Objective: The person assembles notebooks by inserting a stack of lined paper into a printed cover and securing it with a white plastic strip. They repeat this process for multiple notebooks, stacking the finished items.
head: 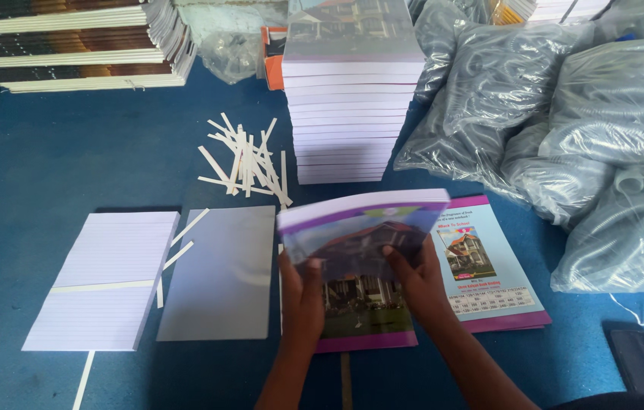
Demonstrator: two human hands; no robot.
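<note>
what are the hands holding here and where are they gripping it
Both hands hold one purple-edged notebook, lifted over the open cover. The left hand grips its lower left edge, the right hand its lower right edge, thumbs on the front.

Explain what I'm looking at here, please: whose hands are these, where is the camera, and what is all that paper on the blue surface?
There is one picture, taken by a camera worn on a person's head and looking down at their own two bare hands; no machine is involved. The left hand and the right hand together hold a notebook with a purple-edged cover showing a house, lifted and tilted above a similar notebook lying flat. Another notebook lies to the right, back cover up. Behind them stands a tall stack of notebooks. Further left on the blue surface lie a plain grey sheet, a banded pad of lined pages and a loose heap of white paper strips. On the right are clear plastic bags whose contents look like coiled tubing, though I cannot tell for sure.
</note>
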